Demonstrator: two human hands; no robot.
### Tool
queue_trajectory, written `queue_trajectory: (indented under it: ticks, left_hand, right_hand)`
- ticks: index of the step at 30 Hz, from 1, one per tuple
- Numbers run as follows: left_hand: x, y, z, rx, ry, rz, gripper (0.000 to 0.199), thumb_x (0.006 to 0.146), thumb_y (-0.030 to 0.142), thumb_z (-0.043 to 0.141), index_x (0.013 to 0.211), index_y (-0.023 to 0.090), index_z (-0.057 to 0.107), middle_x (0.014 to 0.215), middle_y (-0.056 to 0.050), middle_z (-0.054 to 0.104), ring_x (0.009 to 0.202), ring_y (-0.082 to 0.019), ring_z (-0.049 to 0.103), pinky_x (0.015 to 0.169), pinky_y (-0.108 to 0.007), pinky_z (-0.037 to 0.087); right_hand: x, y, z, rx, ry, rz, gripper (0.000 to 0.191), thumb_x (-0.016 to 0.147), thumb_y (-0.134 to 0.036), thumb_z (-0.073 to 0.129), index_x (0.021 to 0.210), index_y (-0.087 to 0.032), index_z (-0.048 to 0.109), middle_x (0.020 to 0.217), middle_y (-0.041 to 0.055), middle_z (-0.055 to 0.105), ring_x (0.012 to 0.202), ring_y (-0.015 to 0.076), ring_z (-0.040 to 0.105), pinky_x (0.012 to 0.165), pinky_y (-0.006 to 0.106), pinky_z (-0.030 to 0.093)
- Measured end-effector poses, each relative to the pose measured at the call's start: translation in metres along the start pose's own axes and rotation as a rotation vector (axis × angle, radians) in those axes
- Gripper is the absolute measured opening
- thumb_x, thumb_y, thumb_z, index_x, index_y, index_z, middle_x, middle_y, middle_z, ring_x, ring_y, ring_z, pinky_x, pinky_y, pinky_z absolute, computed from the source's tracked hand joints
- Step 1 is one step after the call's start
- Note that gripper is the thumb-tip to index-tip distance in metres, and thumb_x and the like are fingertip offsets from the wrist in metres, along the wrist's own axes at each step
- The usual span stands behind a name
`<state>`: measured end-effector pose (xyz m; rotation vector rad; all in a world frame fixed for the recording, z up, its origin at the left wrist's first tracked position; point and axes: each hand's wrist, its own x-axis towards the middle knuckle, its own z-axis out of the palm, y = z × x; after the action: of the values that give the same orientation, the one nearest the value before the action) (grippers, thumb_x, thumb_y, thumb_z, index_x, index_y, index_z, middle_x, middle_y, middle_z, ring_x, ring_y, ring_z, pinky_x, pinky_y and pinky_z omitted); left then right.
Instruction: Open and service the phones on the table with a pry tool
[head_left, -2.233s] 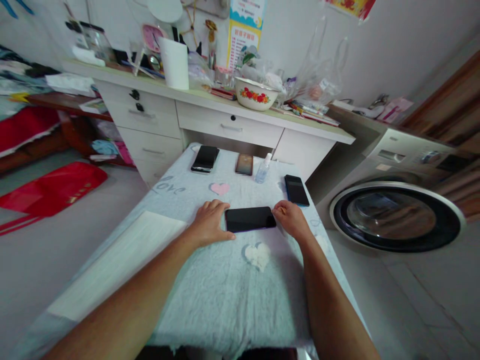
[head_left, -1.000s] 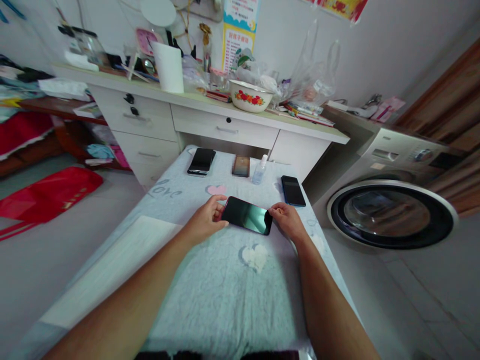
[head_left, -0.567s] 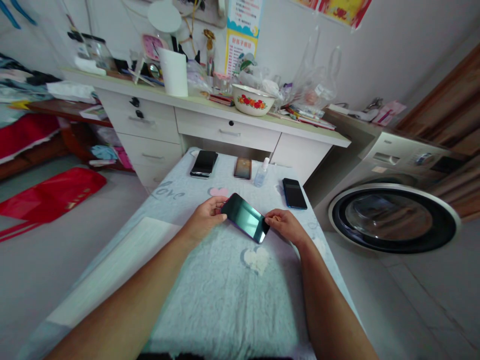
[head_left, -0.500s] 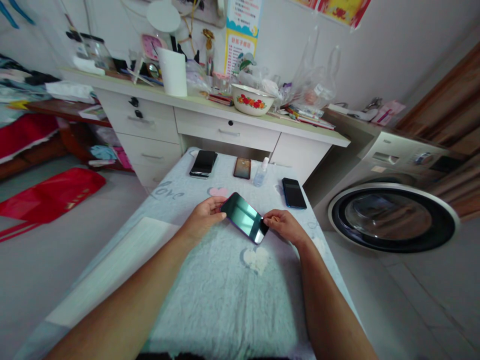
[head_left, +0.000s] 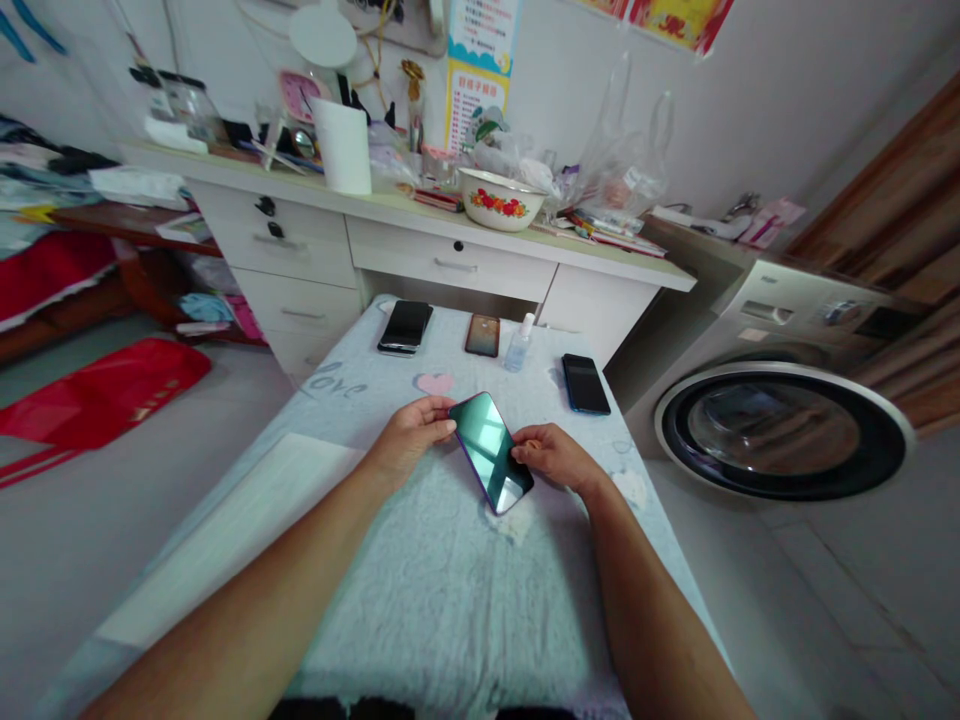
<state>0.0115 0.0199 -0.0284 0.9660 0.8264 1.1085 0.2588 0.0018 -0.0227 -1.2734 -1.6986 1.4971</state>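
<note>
A phone (head_left: 491,450) with a dark, glossy screen facing up is held between my two hands above the cloth-covered table (head_left: 442,600). My left hand (head_left: 414,435) pinches its upper left corner between thumb and fingers. At its right edge, the curled fingers of my right hand (head_left: 551,455) grip it. Beyond the hands lie a dark phone stack (head_left: 406,327) at the left, a brown phone or case (head_left: 482,335), a small clear spray bottle (head_left: 518,343) standing upright, and a blue-edged phone (head_left: 586,384) at the right.
A pale flat strip (head_left: 240,540) lies along the table's left side. Behind is a desk (head_left: 420,235) bearing a flowered bowl (head_left: 501,200), a white paper roll (head_left: 343,147) and plastic bags. A washing machine (head_left: 780,300) stands at the right, a red bag (head_left: 112,390) at the left.
The held phone has turned clockwise, its lower end swinging down and slightly left. My right hand has moved a little left along its edge, while my left hand keeps its hold.
</note>
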Motion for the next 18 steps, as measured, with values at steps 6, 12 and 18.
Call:
queue_trajectory:
  ticks: [6,12,18]
  left_hand:
    - [0.001,-0.002,0.001,-0.021,0.035,-0.032,0.033,0.063,0.025,0.078,0.091,0.013,0.064,0.08,-0.002,0.066,0.067,-0.011,0.059,0.066,-0.024,0.046]
    - [-0.003,0.0,0.005,0.079,-0.023,-0.049,0.028,0.069,0.036,0.075,0.077,0.013,0.061,0.064,0.002,0.058,0.058,-0.01,0.054,0.06,-0.025,0.045]
    - [-0.007,-0.004,0.015,0.253,-0.164,-0.053,0.031,0.067,0.04,0.074,0.078,0.014,0.061,0.058,0.001,0.06,0.052,-0.011,0.054,0.054,-0.025,0.043]
  right_hand:
    - [0.0,-0.003,0.004,0.092,0.061,0.017,0.019,0.069,-0.034,0.067,0.072,-0.016,0.06,0.058,-0.0048,0.052,0.054,0.0083,0.042,0.052,0.022,0.03]
    - [-0.001,-0.006,0.007,0.202,0.157,0.038,0.025,0.068,-0.04,0.067,0.07,-0.018,0.055,0.051,-0.0083,0.041,0.042,0.005,0.026,0.041,0.02,0.018]
    - [0.0,-0.004,0.008,0.231,0.216,0.029,0.029,0.069,-0.045,0.067,0.077,-0.019,0.054,0.057,-0.0069,0.043,0.042,0.0055,0.028,0.032,0.018,0.017]
